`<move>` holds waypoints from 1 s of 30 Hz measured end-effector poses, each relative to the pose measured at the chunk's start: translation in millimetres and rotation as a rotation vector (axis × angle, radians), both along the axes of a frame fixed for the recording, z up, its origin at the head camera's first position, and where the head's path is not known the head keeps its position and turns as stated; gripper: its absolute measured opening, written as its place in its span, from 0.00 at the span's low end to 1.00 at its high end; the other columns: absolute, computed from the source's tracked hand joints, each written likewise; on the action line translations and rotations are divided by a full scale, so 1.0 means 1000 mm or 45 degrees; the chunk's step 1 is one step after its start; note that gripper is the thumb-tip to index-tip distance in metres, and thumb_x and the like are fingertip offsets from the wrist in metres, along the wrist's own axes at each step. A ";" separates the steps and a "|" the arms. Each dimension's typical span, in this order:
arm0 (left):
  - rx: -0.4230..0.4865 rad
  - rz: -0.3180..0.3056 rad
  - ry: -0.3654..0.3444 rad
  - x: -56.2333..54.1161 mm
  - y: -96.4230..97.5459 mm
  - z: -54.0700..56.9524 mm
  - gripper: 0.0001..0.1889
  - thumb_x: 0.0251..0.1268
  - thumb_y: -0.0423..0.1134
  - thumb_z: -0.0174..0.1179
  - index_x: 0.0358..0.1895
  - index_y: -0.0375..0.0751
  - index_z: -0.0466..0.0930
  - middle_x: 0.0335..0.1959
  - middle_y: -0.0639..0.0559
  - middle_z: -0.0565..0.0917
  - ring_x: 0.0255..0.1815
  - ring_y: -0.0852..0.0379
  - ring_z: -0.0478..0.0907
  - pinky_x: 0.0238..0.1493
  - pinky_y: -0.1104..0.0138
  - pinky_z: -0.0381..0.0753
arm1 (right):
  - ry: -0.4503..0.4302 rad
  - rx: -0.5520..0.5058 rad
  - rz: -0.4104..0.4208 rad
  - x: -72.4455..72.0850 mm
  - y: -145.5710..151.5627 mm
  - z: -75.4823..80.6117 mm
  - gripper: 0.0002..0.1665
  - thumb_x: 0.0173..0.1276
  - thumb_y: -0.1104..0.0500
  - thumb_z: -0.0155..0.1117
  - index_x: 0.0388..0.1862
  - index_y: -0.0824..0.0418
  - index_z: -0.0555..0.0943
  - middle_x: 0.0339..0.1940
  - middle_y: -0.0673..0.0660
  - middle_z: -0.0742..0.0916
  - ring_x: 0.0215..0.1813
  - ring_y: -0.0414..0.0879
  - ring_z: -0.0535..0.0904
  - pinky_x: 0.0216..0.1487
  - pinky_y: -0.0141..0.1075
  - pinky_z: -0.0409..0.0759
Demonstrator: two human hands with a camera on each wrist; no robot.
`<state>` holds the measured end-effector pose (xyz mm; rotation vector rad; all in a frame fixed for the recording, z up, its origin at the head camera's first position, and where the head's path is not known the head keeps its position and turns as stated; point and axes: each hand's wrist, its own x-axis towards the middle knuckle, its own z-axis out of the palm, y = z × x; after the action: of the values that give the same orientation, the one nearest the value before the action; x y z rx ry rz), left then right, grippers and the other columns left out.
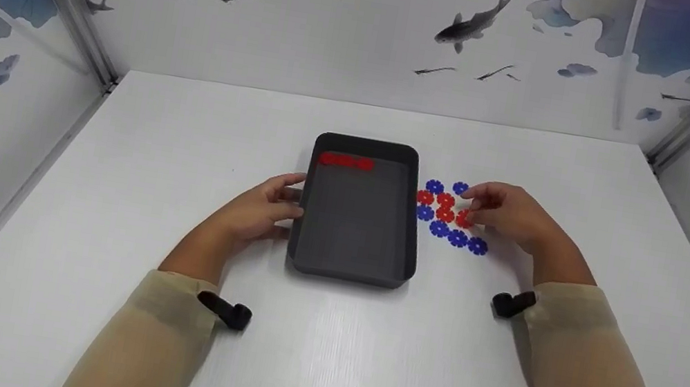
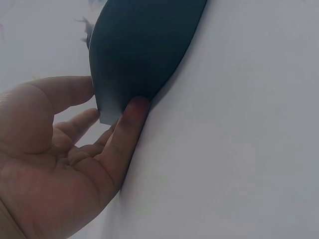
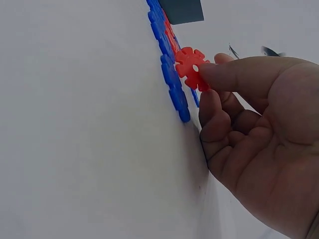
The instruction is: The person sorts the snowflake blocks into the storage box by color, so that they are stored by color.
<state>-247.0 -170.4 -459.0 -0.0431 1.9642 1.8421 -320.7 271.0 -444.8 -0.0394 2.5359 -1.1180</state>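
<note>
On my feed, R hand pinches a red disc btwn thumb & fingertip, tipped up vs. the flat blue discs, prob. b/c the rim's easiest to grip; can't tell if it's fully off the table. L hand has fingers apart, touching the dark tray on its left wall, I'd guess to steady it. Three red pieces sit in a row at the tray's far left; loose discs lie just right of it, prob. for R hand's reach.
</note>
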 end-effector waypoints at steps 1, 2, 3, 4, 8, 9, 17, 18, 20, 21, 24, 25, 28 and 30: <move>0.001 0.002 0.002 0.000 0.000 0.000 0.38 0.77 0.33 0.60 0.85 0.60 0.59 0.81 0.46 0.67 0.75 0.46 0.75 0.75 0.48 0.79 | 0.004 -0.020 -0.002 0.000 0.001 0.000 0.21 0.76 0.59 0.70 0.65 0.46 0.83 0.56 0.57 0.83 0.59 0.53 0.77 0.55 0.34 0.83; 0.000 0.003 0.004 0.000 0.000 0.000 0.38 0.77 0.33 0.60 0.85 0.60 0.60 0.81 0.47 0.67 0.75 0.46 0.75 0.75 0.48 0.79 | 0.007 -0.038 -0.005 -0.001 0.002 0.000 0.21 0.76 0.59 0.70 0.65 0.47 0.83 0.55 0.57 0.83 0.58 0.53 0.78 0.55 0.34 0.83; 0.002 0.003 0.007 -0.001 0.000 0.000 0.38 0.77 0.33 0.60 0.85 0.59 0.59 0.81 0.46 0.67 0.75 0.46 0.75 0.75 0.48 0.79 | 0.010 -0.056 -0.008 -0.001 0.002 -0.001 0.21 0.76 0.58 0.70 0.65 0.47 0.83 0.55 0.57 0.83 0.58 0.53 0.78 0.55 0.34 0.84; -0.004 0.002 0.010 -0.001 0.000 0.000 0.38 0.77 0.33 0.60 0.85 0.59 0.60 0.81 0.46 0.67 0.75 0.46 0.75 0.75 0.48 0.79 | 0.012 -0.075 -0.013 -0.002 0.003 -0.001 0.21 0.77 0.58 0.70 0.66 0.48 0.83 0.54 0.56 0.83 0.57 0.53 0.79 0.54 0.34 0.84; -0.024 -0.007 0.018 -0.001 -0.001 0.000 0.38 0.77 0.33 0.60 0.85 0.59 0.59 0.81 0.45 0.67 0.76 0.45 0.74 0.76 0.47 0.78 | 0.001 -0.178 -0.061 -0.003 0.004 0.000 0.23 0.77 0.58 0.70 0.68 0.50 0.81 0.54 0.55 0.83 0.56 0.52 0.81 0.54 0.33 0.87; -0.027 -0.008 0.020 -0.001 -0.001 0.000 0.38 0.77 0.33 0.60 0.85 0.59 0.59 0.81 0.45 0.66 0.77 0.45 0.74 0.76 0.47 0.77 | -0.004 -0.207 -0.076 -0.002 0.003 0.001 0.24 0.77 0.58 0.70 0.69 0.50 0.80 0.55 0.55 0.83 0.56 0.52 0.82 0.55 0.32 0.87; -0.013 -0.001 0.010 0.000 -0.002 -0.001 0.38 0.77 0.33 0.60 0.86 0.58 0.59 0.82 0.45 0.65 0.77 0.46 0.73 0.76 0.47 0.77 | 0.045 -0.412 -0.110 0.004 -0.016 0.017 0.25 0.76 0.61 0.71 0.69 0.53 0.79 0.60 0.57 0.86 0.62 0.50 0.86 0.58 0.32 0.88; -0.010 0.000 0.009 0.000 -0.002 -0.001 0.38 0.77 0.33 0.60 0.86 0.58 0.59 0.82 0.45 0.66 0.77 0.46 0.74 0.76 0.47 0.78 | 0.062 -0.439 -0.101 0.005 -0.020 0.020 0.24 0.76 0.61 0.70 0.68 0.53 0.79 0.60 0.57 0.86 0.61 0.50 0.87 0.59 0.32 0.88; 0.001 0.001 0.006 0.000 -0.002 -0.001 0.38 0.77 0.33 0.60 0.85 0.58 0.59 0.81 0.45 0.66 0.76 0.46 0.74 0.75 0.47 0.78 | 0.099 -0.478 -0.094 0.008 -0.029 0.026 0.22 0.76 0.62 0.70 0.66 0.52 0.81 0.59 0.56 0.87 0.61 0.49 0.87 0.59 0.32 0.88; 0.002 0.001 0.008 -0.001 -0.002 -0.001 0.38 0.77 0.33 0.60 0.85 0.58 0.60 0.81 0.45 0.66 0.76 0.46 0.74 0.75 0.47 0.78 | 0.118 -0.492 -0.094 0.009 -0.033 0.029 0.21 0.76 0.62 0.70 0.65 0.51 0.81 0.59 0.56 0.87 0.60 0.49 0.87 0.59 0.32 0.88; -0.005 0.007 0.008 0.000 -0.001 -0.001 0.38 0.77 0.33 0.60 0.85 0.59 0.61 0.81 0.46 0.66 0.76 0.46 0.74 0.74 0.48 0.79 | 0.183 -0.543 -0.093 0.010 -0.049 0.037 0.18 0.75 0.63 0.71 0.61 0.53 0.83 0.58 0.56 0.87 0.59 0.49 0.86 0.58 0.31 0.88; -0.006 0.008 0.008 0.000 -0.001 -0.001 0.38 0.77 0.33 0.60 0.85 0.60 0.61 0.81 0.46 0.66 0.76 0.46 0.74 0.74 0.48 0.79 | 0.200 -0.556 -0.093 0.010 -0.054 0.039 0.18 0.74 0.63 0.71 0.60 0.53 0.83 0.57 0.56 0.87 0.59 0.49 0.86 0.58 0.31 0.88; -0.014 0.010 0.004 0.001 0.000 0.000 0.38 0.77 0.34 0.60 0.85 0.61 0.60 0.81 0.46 0.66 0.76 0.46 0.75 0.74 0.48 0.80 | 0.230 -0.577 -0.084 0.006 -0.069 0.043 0.16 0.74 0.63 0.71 0.59 0.54 0.83 0.56 0.56 0.86 0.58 0.49 0.86 0.58 0.32 0.88; -0.011 0.011 0.002 0.001 0.000 0.001 0.38 0.77 0.34 0.60 0.85 0.61 0.60 0.82 0.47 0.66 0.76 0.46 0.75 0.73 0.48 0.80 | 0.234 -0.574 -0.083 0.002 -0.079 0.045 0.15 0.75 0.63 0.70 0.58 0.54 0.83 0.55 0.56 0.86 0.58 0.50 0.86 0.58 0.33 0.88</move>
<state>-246.1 -170.0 -458.4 -0.0528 1.9767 1.8396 -318.8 192.2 -399.3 -0.1846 2.3953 -1.7636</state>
